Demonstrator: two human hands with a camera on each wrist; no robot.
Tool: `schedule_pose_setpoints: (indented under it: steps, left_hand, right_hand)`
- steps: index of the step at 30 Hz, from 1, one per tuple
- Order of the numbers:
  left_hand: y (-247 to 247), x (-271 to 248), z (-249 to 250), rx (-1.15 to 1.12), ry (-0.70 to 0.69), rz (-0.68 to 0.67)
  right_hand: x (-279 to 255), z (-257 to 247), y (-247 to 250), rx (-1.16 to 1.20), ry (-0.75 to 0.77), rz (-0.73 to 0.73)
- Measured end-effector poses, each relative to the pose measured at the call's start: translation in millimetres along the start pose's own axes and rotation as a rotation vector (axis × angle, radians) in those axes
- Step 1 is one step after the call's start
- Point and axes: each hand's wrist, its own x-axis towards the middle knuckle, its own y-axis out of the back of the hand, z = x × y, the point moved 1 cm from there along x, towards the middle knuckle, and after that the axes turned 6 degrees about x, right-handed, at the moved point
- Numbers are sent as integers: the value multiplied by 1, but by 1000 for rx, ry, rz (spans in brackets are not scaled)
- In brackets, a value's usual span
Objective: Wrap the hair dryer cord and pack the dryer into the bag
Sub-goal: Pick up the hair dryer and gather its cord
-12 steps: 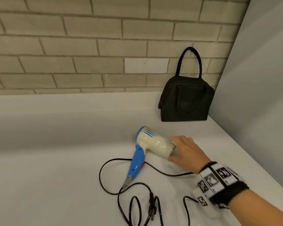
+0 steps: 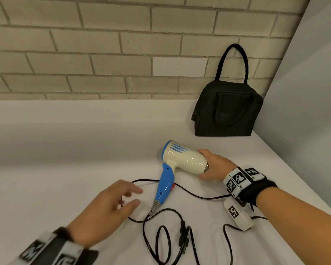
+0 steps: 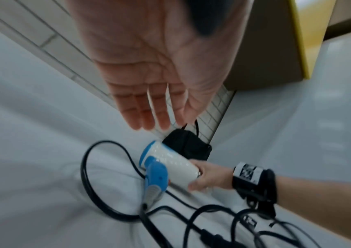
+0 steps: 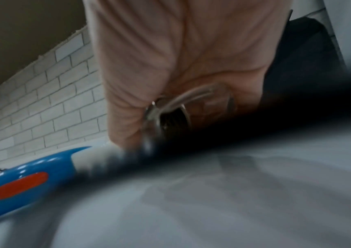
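Note:
A cream hair dryer [image 2: 183, 159] with a blue handle [image 2: 164, 188] is held just above the white table; my right hand [image 2: 212, 167] grips its nozzle end, also seen in the left wrist view as the dryer [image 3: 170, 164]. In the right wrist view the blue handle [image 4: 25, 181] shows its orange switch. The black cord [image 2: 161, 226] lies in loose loops in front, its plug [image 2: 183, 238] among them. My left hand [image 2: 111, 205] hovers open, fingers spread, just left of the handle, holding nothing. A black bag [image 2: 227, 111] stands shut at the back right.
A brick wall [image 2: 103, 54] runs along the back and a grey panel [image 2: 304, 111] closes the right side. The white table [image 2: 55, 178] stretches to the left. The bag's handle [image 2: 235, 60] leans on the wall.
My left hand has come into view beside the dryer handle. My right hand has lifted and turned the dryer slightly, its barrel now higher.

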Motion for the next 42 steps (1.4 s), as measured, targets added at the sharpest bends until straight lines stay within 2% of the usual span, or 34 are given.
schedule_pose_setpoints:
  steps: [3, 7, 9, 11, 15, 18, 20, 22, 24, 25, 27, 28, 30, 32, 35, 37, 39, 40, 42]
  left_hand:
    - [-27, 33, -1, 108, 5, 12]
    - [-54, 63, -7, 364, 127, -27]
    - [-58, 73, -6, 388, 181, -21]
    - [-58, 77, -1, 283, 221, -9]
    - [-47, 80, 5, -218, 256, 96]
    - [-33, 84, 10, -493, 273, 197]
    - [-25, 85, 11, -565, 247, 249]
    - [-17, 84, 10, -540, 247, 311]
    - [-9, 81, 7, -536, 261, 368]
    - [-5, 80, 6, -542, 266, 391]
    - [1, 77, 4, -579, 270, 424]
    - [3, 76, 3, -613, 267, 438]
    - [5, 73, 6, -689, 255, 451]
    - [5, 71, 8, -736, 241, 452]
    - [6, 67, 8, -741, 229, 460]
    - [10, 64, 6, -723, 225, 479]
    - [16, 60, -2, -693, 235, 507]
    - [19, 57, -8, -674, 249, 527]
    - [25, 51, -22, -633, 290, 568]
  right_hand:
    - [3, -5, 9, 36, 92, 53]
    - [5, -23, 26, 60, 205, 118]
    - [8, -30, 32, 6, 262, 171]
    - [10, -36, 37, -53, 306, 201]
    - [18, -44, 42, -26, 337, 226]
    - [27, -51, 40, -26, 383, 284]
    - [30, -56, 34, -44, 428, 421]
    - [23, -63, 24, -48, 502, 626]
    - [8, -72, 12, -31, 650, 755]
    - [0, -75, 3, -44, 739, 718]
    - [-9, -78, -15, -106, 849, 428]
    - [-10, -79, -24, -147, 806, 233]
    - [-4, -80, -42, -214, 622, -87]
    - [4, -88, -57, -227, 513, -240]
    - [7, -103, -71, -245, 490, -318]
    - [8, -102, -64, -158, 473, -373]
    - [15, -85, -40, 130, 427, -356]
    - [19, -70, -22, 313, 351, -299]
    - [25, -27, 21, 660, 141, -90]
